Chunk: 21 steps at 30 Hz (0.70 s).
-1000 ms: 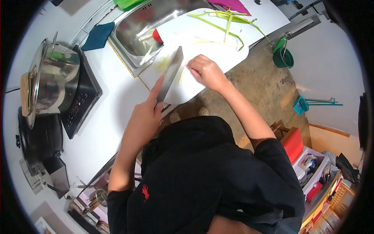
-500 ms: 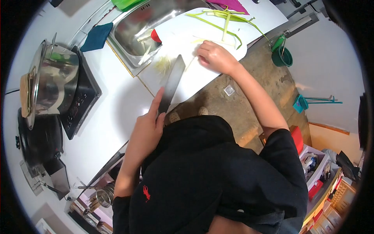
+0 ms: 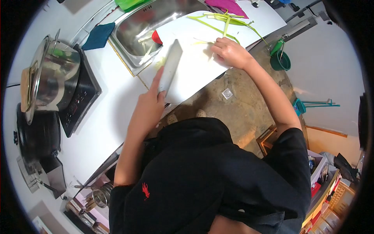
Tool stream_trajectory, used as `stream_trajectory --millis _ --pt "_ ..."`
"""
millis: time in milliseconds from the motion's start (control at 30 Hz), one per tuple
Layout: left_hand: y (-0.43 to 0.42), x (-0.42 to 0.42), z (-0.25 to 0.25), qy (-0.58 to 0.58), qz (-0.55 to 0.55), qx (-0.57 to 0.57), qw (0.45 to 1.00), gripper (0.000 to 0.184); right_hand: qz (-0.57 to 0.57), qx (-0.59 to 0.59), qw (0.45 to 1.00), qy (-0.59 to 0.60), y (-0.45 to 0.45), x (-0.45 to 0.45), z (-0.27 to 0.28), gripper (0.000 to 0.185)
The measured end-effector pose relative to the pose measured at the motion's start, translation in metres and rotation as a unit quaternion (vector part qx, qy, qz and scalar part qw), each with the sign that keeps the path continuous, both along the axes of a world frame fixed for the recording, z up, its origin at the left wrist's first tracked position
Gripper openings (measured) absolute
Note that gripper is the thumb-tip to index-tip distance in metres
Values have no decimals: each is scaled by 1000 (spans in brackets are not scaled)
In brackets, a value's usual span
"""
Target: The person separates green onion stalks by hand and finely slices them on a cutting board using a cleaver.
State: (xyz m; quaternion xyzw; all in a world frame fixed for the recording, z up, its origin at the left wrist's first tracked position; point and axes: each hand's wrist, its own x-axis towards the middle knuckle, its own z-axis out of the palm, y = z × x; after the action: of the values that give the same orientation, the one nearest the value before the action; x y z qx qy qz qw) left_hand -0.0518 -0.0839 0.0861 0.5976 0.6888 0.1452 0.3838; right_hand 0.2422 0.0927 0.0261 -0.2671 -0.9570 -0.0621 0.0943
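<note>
My left hand [image 3: 149,109] is closed round the handle of a broad-bladed knife [image 3: 171,64], index finger stretched along the blade. The blade lies over a white cutting board [image 3: 198,80], partly covering a little heap of pale shreds [image 3: 160,61] at the board's left side. To the right, my right hand [image 3: 231,53] is curled, with a short pale strip of spring onion showing under its fingertips. Another pale strip [image 3: 202,41] lies just beyond the fingers. Long green spring onion stalks [image 3: 230,19] rest across the far end of the board.
Beyond the board is a steel sink [image 3: 134,29] with pale scraps [image 3: 147,54] and a red object [image 3: 156,37] at its edge. A dark cloth [image 3: 99,36], an induction cooker [image 3: 83,91] and a large steel pot [image 3: 58,76] stand left. A green bucket [image 3: 280,60] is right.
My right hand has moved right, away from the knife, with the pale strip. The knife has moved slightly up and left and now covers more of the shreds.
</note>
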Motion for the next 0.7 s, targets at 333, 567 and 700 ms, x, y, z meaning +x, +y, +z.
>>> stream_trajectory --millis 333,567,700 --pt "4 22 -4 -17 -58 18 998 69 64 50 993 80 3 -29 -11 15" --pt "-6 10 3 -20 -7 0 1000 68 -5 -3 997 71 -10 -27 -30 14" --pt "-13 22 4 -38 -40 7 998 70 -15 -15 996 88 -14 -29 -30 16"
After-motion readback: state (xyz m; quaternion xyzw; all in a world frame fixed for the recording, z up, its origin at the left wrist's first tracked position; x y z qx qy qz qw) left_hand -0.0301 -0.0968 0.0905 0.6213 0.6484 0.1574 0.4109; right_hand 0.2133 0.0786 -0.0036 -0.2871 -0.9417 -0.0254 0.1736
